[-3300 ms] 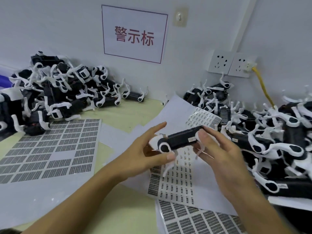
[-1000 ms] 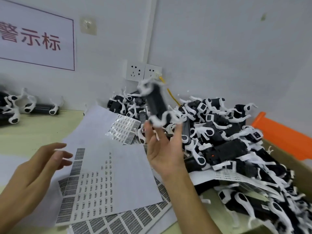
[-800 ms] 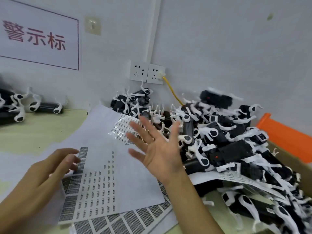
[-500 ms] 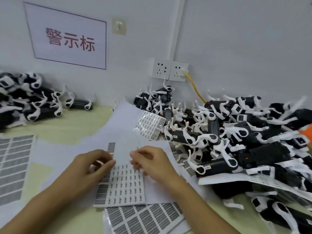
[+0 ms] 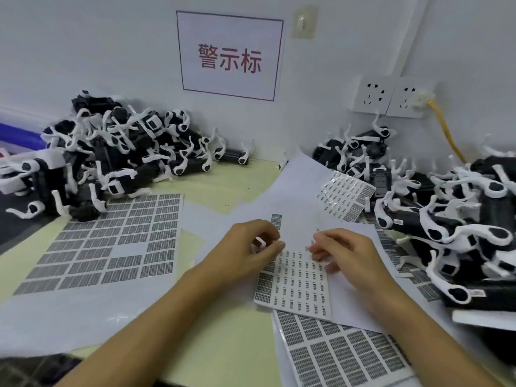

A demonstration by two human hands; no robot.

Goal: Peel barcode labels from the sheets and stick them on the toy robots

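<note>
— Barcode labels on the small white sheet (image 5: 296,280): both hands are back on it, the toy tossed away?
— Yes. Left hand (image 5: 245,252) and right hand (image 5: 343,255), fingers curled, pick at its top row; black-and-white toy robots (image 5: 446,227) wait in the right-hand pile.

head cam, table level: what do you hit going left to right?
Heap of black-and-white plastic toy robots → large white sheet of grey barcode labels → left hand → small-label sheet → right hand → right-side heap of black-and-white toy robots.
</note>
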